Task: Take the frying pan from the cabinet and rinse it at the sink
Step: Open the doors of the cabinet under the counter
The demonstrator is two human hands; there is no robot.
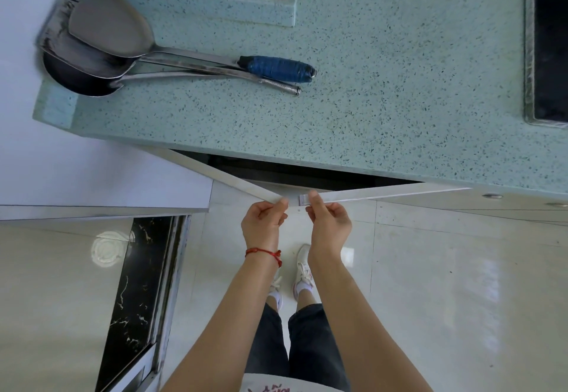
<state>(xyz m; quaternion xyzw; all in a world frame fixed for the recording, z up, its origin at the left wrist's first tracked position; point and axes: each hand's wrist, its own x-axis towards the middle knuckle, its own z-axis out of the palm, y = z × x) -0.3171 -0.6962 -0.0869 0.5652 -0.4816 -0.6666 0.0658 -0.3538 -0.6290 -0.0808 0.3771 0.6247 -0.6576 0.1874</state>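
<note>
Two white cabinet doors under the green speckled counter (368, 84) stand partly swung out toward me. My left hand (265, 224) pinches the free edge of the left cabinet door (233, 178). My right hand (328, 222) pinches the free edge of the right cabinet door (384, 193). Between the doors a dark gap (307, 175) shows the cabinet's inside; no frying pan is visible in it. No sink is in view.
Metal spatulas and a ladle (101, 50), one with a blue-wrapped handle (278, 69), lie on the counter's left side. A black stovetop (550, 44) sits at the right edge. A white wall and a black marble threshold (138, 299) lie left. My feet (302, 271) stand on glossy floor tiles.
</note>
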